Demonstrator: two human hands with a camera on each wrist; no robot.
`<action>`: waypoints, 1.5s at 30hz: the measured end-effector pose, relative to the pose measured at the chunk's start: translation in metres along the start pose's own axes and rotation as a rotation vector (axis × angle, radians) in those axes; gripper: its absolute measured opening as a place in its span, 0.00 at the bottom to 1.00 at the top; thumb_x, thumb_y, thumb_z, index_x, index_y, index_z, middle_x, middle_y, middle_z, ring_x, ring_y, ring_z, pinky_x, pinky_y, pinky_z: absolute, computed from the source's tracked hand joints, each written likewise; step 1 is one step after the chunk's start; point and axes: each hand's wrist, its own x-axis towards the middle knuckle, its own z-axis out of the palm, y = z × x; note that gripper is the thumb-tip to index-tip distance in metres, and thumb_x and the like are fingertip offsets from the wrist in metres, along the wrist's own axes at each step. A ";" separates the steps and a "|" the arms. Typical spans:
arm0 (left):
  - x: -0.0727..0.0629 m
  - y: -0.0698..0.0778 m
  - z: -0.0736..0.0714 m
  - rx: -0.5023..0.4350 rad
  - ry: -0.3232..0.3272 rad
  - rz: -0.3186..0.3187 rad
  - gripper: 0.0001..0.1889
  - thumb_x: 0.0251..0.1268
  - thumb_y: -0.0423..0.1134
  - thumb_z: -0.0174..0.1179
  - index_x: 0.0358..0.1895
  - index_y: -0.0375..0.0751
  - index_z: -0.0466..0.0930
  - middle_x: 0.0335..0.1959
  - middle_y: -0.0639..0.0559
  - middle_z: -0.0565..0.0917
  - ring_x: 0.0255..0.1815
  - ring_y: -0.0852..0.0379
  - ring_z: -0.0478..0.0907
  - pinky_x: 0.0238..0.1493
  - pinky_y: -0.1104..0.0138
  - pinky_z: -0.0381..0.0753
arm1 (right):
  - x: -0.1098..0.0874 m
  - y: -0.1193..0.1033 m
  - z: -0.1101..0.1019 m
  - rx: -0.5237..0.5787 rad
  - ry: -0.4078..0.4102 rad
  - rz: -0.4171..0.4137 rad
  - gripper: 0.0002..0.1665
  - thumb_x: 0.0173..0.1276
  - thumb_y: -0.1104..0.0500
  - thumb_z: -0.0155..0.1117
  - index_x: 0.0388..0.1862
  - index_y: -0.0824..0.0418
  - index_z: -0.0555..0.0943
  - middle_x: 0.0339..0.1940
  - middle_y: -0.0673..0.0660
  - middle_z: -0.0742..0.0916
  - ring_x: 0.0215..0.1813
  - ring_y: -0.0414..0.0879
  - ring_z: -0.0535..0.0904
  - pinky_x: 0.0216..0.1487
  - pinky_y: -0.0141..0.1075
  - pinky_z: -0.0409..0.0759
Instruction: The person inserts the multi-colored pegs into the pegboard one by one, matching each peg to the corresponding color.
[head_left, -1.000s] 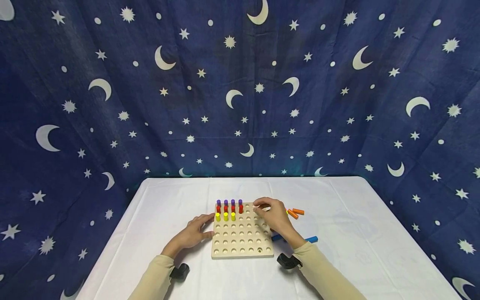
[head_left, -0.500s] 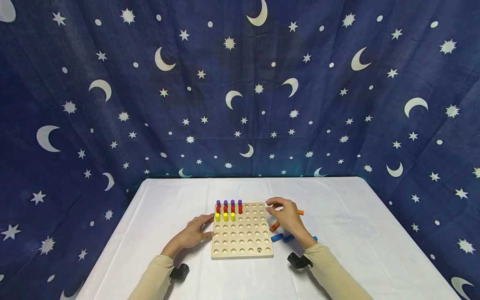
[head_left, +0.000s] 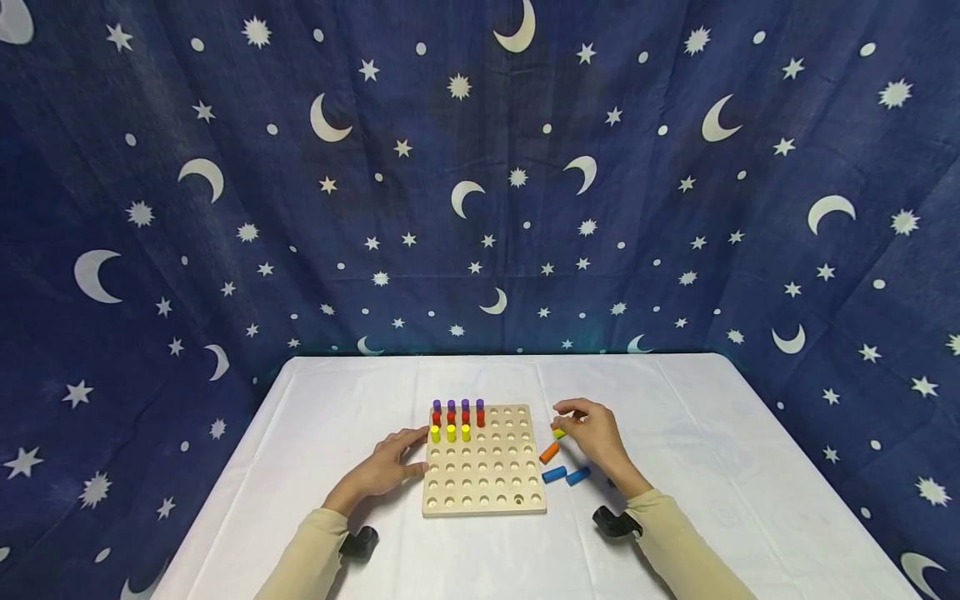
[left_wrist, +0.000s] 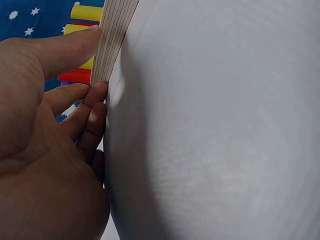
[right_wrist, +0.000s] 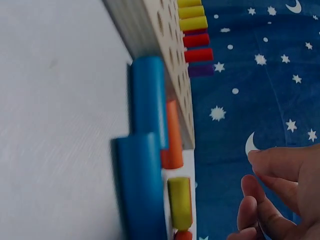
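A wooden pegboard (head_left: 476,492) lies on the table with several purple pegs (head_left: 465,406) in its back row. Several red pegs (head_left: 481,419) stand in the row before them, then three yellow pegs (head_left: 451,434). My left hand (head_left: 384,468) rests against the board's left side, thumb and fingertips at the edge. To the right of the board, my right hand (head_left: 596,429) hovers over a loose yellow peg (head_left: 558,433). In the right wrist view that yellow peg (right_wrist: 180,202) lies apart from the loosely bent fingers, which hold nothing.
Loose blue pegs (head_left: 555,475) and an orange peg (head_left: 549,452) lie close to the board's right side. More orange shows beside the yellow peg, partly hidden by my right hand. A dark blue curtain (head_left: 420,225) with moons and stars hangs behind the white table (head_left: 675,400).
My right hand has moved right, from over the board's back right corner to above the loose yellow peg. My left hand and the standing pegs stay as they were.
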 end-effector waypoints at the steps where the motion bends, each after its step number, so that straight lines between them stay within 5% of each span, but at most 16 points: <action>1: 0.000 0.000 0.000 -0.002 -0.001 0.001 0.35 0.62 0.49 0.66 0.72 0.49 0.66 0.69 0.47 0.74 0.72 0.42 0.64 0.73 0.40 0.56 | 0.000 0.002 -0.001 -0.012 -0.002 0.004 0.11 0.57 0.62 0.73 0.41 0.56 0.88 0.35 0.53 0.89 0.35 0.41 0.76 0.33 0.29 0.72; 23: 0.000 -0.003 -0.001 -0.001 -0.009 0.018 0.36 0.61 0.50 0.66 0.72 0.49 0.66 0.68 0.47 0.74 0.72 0.42 0.64 0.74 0.40 0.55 | 0.001 0.029 -0.006 -0.174 -0.074 0.037 0.12 0.55 0.63 0.76 0.40 0.58 0.90 0.39 0.56 0.87 0.43 0.51 0.81 0.46 0.43 0.80; 33: 0.002 -0.001 -0.002 0.003 -0.009 0.003 0.36 0.61 0.50 0.67 0.72 0.50 0.67 0.69 0.48 0.74 0.72 0.42 0.64 0.74 0.40 0.56 | 0.003 0.031 -0.005 -0.183 -0.114 0.106 0.12 0.55 0.63 0.75 0.40 0.60 0.89 0.39 0.58 0.86 0.40 0.49 0.79 0.42 0.39 0.77; 45: 0.001 -0.002 -0.002 0.000 -0.011 0.010 0.36 0.61 0.50 0.66 0.73 0.49 0.66 0.69 0.46 0.73 0.73 0.41 0.63 0.74 0.40 0.54 | 0.009 0.029 -0.004 -0.271 -0.174 0.093 0.08 0.51 0.65 0.75 0.33 0.59 0.89 0.30 0.54 0.80 0.34 0.46 0.72 0.37 0.36 0.69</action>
